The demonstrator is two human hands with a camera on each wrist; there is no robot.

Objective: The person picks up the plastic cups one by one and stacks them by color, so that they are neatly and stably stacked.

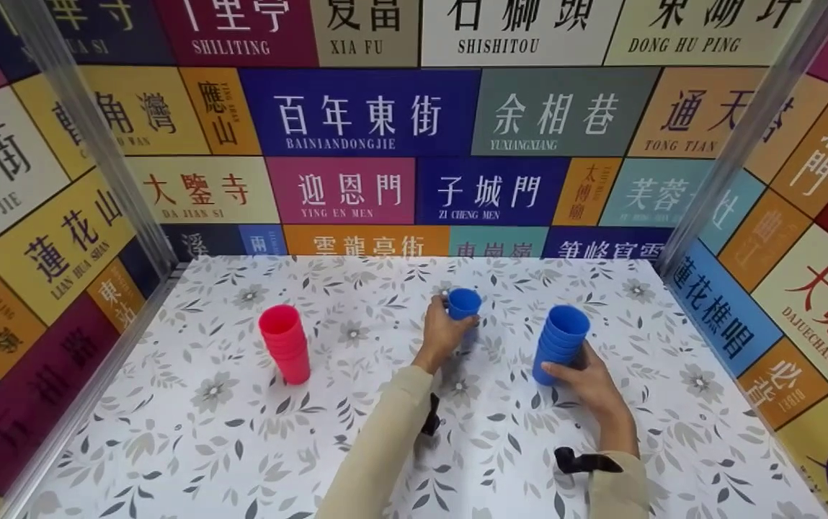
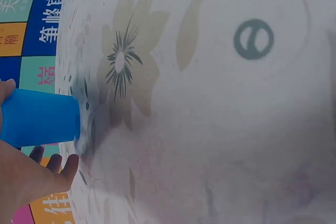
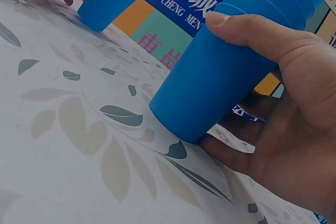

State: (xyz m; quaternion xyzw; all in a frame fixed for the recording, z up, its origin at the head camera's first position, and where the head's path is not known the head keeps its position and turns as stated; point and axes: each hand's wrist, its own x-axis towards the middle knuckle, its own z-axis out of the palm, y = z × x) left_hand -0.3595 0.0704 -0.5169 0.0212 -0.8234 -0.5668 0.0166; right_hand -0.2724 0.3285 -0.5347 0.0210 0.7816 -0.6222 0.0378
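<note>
Near the middle of the table, my left hand (image 1: 444,330) grips a single blue cup (image 1: 464,303) between thumb and fingers. In the left wrist view that blue cup (image 2: 42,118) has its base close at the table, with several fingertips (image 2: 67,171) spread beside it. To the right, my right hand (image 1: 596,378) holds a stack of nested blue cups (image 1: 561,342) from its right side. The right wrist view shows the thumb lying across the stack (image 3: 210,77), just under the stacked rims. Both the cup and the stack stand with their mouths up.
A stack of red cups (image 1: 285,346) stands upright on the left part of the table. The white table (image 1: 190,447) has a grey leaf and flower print. Behind and at both sides rise panels (image 1: 370,112) of coloured signs, with clear-edged posts at the corners.
</note>
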